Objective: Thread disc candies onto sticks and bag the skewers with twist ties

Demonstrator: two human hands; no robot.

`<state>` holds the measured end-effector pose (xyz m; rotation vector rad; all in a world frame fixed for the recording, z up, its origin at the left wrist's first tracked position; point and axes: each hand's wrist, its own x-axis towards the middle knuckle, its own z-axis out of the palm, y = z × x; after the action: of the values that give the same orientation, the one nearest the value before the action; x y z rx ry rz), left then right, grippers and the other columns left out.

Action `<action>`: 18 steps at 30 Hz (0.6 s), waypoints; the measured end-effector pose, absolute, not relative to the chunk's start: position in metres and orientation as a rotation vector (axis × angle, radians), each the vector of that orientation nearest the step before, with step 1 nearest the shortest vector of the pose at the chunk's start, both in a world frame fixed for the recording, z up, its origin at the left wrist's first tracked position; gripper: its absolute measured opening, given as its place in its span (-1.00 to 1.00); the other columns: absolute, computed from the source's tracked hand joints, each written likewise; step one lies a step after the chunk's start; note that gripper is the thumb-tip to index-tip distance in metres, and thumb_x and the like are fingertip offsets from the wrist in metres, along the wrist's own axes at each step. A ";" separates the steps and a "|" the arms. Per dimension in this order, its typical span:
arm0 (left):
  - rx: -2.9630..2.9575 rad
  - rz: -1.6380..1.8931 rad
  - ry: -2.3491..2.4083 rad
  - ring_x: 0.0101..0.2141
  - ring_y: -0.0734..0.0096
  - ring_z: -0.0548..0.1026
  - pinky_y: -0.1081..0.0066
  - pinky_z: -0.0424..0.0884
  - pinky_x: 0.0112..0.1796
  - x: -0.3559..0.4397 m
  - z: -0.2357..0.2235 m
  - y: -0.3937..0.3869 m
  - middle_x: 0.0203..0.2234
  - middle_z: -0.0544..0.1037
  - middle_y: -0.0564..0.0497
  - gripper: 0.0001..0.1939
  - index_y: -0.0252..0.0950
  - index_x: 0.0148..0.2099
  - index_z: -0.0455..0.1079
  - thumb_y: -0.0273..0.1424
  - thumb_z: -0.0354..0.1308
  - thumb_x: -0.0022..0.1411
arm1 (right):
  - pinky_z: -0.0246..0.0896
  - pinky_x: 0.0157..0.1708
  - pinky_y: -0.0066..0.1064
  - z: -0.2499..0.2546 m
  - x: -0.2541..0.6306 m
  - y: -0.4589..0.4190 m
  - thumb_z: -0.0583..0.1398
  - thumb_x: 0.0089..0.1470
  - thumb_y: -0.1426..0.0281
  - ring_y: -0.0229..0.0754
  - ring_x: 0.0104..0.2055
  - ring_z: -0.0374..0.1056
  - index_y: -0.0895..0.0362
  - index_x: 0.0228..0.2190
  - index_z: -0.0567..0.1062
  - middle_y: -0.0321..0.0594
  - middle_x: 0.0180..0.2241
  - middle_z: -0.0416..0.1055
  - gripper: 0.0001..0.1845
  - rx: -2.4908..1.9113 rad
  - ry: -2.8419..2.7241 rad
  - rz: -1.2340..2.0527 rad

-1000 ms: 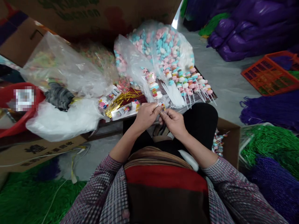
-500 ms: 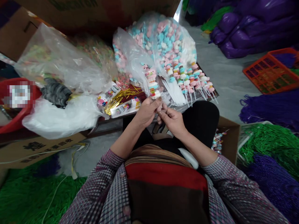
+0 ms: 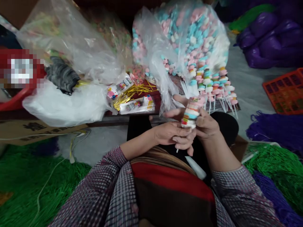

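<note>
Both my hands meet over my lap around one candy skewer [image 3: 190, 112], a stack of pastel rings in a clear wrapper. My left hand [image 3: 169, 133] is closed round the skewer's lower end, and the white stick pokes out below the fingers. My right hand [image 3: 206, 126] grips it from the right side, with fingers reaching round behind the candy. Just beyond lie several more candy skewers [image 3: 214, 86] spilling from a big clear bag of candy [image 3: 189, 34].
Gold twist ties [image 3: 133, 92] and flat printed packs [image 3: 137, 105] lie on the low board ahead. Clear and white plastic bags [image 3: 63, 104] pile at the left by a red basin [image 3: 14, 101]. An orange crate [image 3: 284, 91] stands right. Green strands [image 3: 21, 186] and purple strands [image 3: 276, 121] surround me.
My hands have drawn back from the board toward my lap, bringing a wrapped candy skewer upright between them. The view has tilted down and to the left.
</note>
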<state>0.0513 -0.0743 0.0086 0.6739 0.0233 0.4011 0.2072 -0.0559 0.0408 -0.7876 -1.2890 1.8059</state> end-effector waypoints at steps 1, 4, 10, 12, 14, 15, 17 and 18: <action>0.690 0.394 0.011 -0.71 0.55 0.26 0.30 0.53 -0.38 0.052 0.007 -0.074 -0.78 0.13 0.29 -0.35 -0.23 -0.48 0.24 0.18 0.44 -0.02 | 0.58 -0.11 -0.03 0.040 0.200 -0.057 0.49 -0.18 -0.09 0.07 -0.16 0.64 -0.01 -0.03 0.57 -0.18 -0.33 0.65 -0.28 -0.751 -1.256 1.817; 0.876 0.568 0.313 -0.65 0.51 0.28 0.28 0.52 -0.33 0.044 0.001 -0.065 -0.71 0.19 0.27 -0.47 -0.22 -0.35 0.29 0.13 0.31 0.19 | 0.55 0.02 -0.07 0.033 0.180 -0.055 0.49 -0.06 0.03 -0.05 -0.21 0.63 -0.03 -0.24 0.52 -0.34 -0.48 0.54 -0.55 -0.804 -1.142 1.594; 1.279 0.944 1.188 -0.34 0.33 0.53 0.27 0.45 -0.10 0.025 -0.010 -0.049 -0.47 0.48 0.12 -0.86 -0.23 -0.13 0.37 -0.35 0.27 0.34 | 0.56 -0.02 -0.22 0.020 0.160 -0.038 0.49 -0.04 0.09 -0.11 -0.10 0.60 -0.04 -0.24 0.48 -0.29 -0.25 0.61 -0.58 -1.015 -1.116 1.238; 1.131 0.925 0.943 -0.53 0.45 0.39 0.33 0.45 -0.25 0.022 -0.012 -0.050 -0.61 0.32 0.20 -0.77 -0.23 -0.22 0.32 -0.20 0.19 0.41 | 0.57 -0.06 -0.20 0.024 0.160 -0.034 0.46 -0.03 -0.01 -0.06 -0.03 0.59 -0.04 -0.15 0.51 -0.21 -0.17 0.63 -0.50 -1.012 -1.216 1.350; 0.922 0.840 0.610 -0.68 0.55 0.17 0.38 0.41 -0.39 0.018 -0.011 -0.050 -0.70 0.11 0.29 -0.61 -0.22 -0.28 0.27 0.00 0.13 0.40 | 0.58 -0.11 -0.16 0.030 0.161 -0.030 0.42 -0.02 -0.10 0.01 0.03 0.57 -0.04 -0.08 0.52 -0.13 -0.10 0.63 -0.42 -1.025 -1.334 1.445; 0.841 0.808 0.497 -0.70 0.57 0.11 0.38 0.40 -0.43 0.017 -0.010 -0.050 -0.71 0.05 0.31 -0.55 -0.21 -0.30 0.26 0.07 0.12 0.38 | 0.58 -0.15 -0.16 0.032 0.161 -0.028 0.40 0.00 -0.12 0.03 0.04 0.57 -0.04 -0.06 0.52 -0.11 -0.08 0.63 -0.41 -1.051 -1.375 1.446; 0.804 0.844 0.484 -0.69 0.57 0.11 0.39 0.38 -0.44 0.012 -0.008 -0.048 -0.70 0.07 0.30 -0.53 -0.20 -0.32 0.26 0.10 0.15 0.33 | 0.57 -0.21 -0.17 0.031 0.157 -0.023 0.36 0.05 -0.13 0.03 0.02 0.58 -0.06 -0.05 0.51 -0.11 -0.08 0.63 -0.43 -1.120 -1.410 1.359; 0.849 0.914 0.585 -0.67 0.55 0.14 0.41 0.36 -0.44 0.010 -0.007 -0.047 -0.69 0.13 0.27 -0.56 -0.20 -0.34 0.26 0.05 0.19 0.34 | 0.57 -0.21 -0.18 0.028 0.154 -0.021 0.35 0.07 -0.13 0.02 0.01 0.58 -0.06 -0.05 0.51 -0.11 -0.09 0.63 -0.44 -1.146 -1.412 1.298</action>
<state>0.0096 -0.0468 -0.0068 0.8494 0.5847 0.9143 0.1536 -0.0206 0.0284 -1.1464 -1.4121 1.2977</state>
